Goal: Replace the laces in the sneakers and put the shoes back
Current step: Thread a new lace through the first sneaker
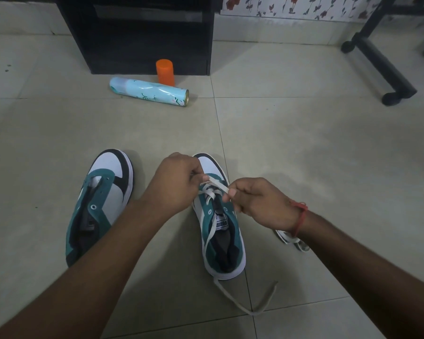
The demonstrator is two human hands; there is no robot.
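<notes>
Sitting on the tiled floor [304,148], toes pointing away: two teal-and-white sneakers, side by side and apart. Pinching a strand of the white lace [212,189] with the left hand [174,182], fingers curled tight above the toe end of the laced sneaker [220,223]. Pinching the other strand with the right hand [260,204], thumb and forefinger closed on it just beside the upper eyelets, a red thread bracelet [300,216] circling that wrist. Crossing through only the front eyelets, with one loose end trailing over the heel and curling on the floor behind the shoe. Lying to the left, the unlaced sneaker [101,204], tongue exposed, partly under the left forearm. Peeking out under the right wrist, another white lace [291,239]. Lying farther off, near a black cabinet [142,33]: a pale blue spray can [149,91] on its side, an orange cylinder [165,71] upright just behind it.
</notes>
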